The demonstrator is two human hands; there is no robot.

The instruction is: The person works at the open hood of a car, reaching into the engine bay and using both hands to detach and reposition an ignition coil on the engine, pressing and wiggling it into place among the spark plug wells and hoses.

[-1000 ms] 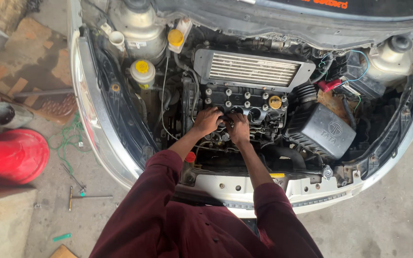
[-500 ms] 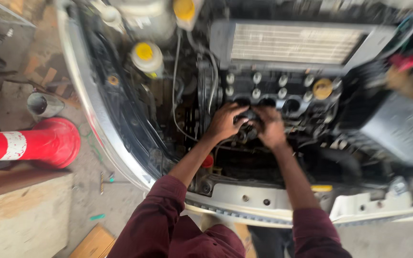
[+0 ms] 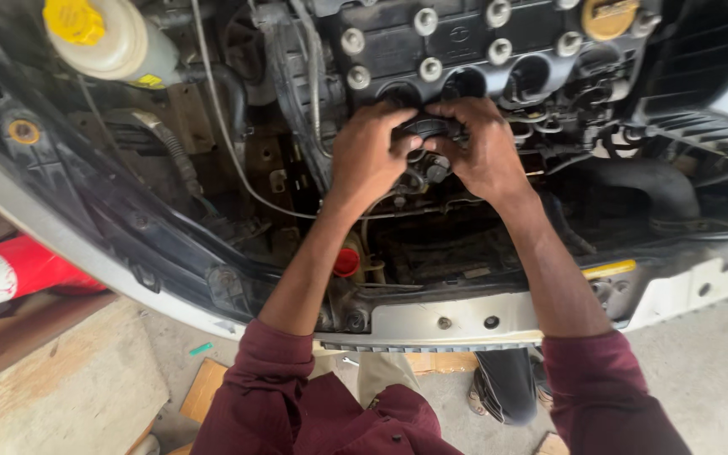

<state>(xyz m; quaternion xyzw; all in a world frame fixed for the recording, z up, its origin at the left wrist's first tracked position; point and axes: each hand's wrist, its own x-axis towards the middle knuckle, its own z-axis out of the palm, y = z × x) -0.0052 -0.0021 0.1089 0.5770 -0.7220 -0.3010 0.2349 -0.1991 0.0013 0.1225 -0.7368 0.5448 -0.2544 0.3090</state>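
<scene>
Both hands, the left hand (image 3: pixel 370 157) and right hand (image 3: pixel 484 152), close around a small black plug connector (image 3: pixel 428 129) just below the engine's valve cover (image 3: pixel 465 42); it looks light, rigid, brittle plastic, best pinched at its body.

Both hands (image 3: pixel 427 156) hide most of the black engine part (image 3: pixel 431 128) they clasp.

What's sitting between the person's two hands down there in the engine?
In the head view, a small black engine part sits between the left hand and right hand, both gripping it just below the engine cover.
</scene>
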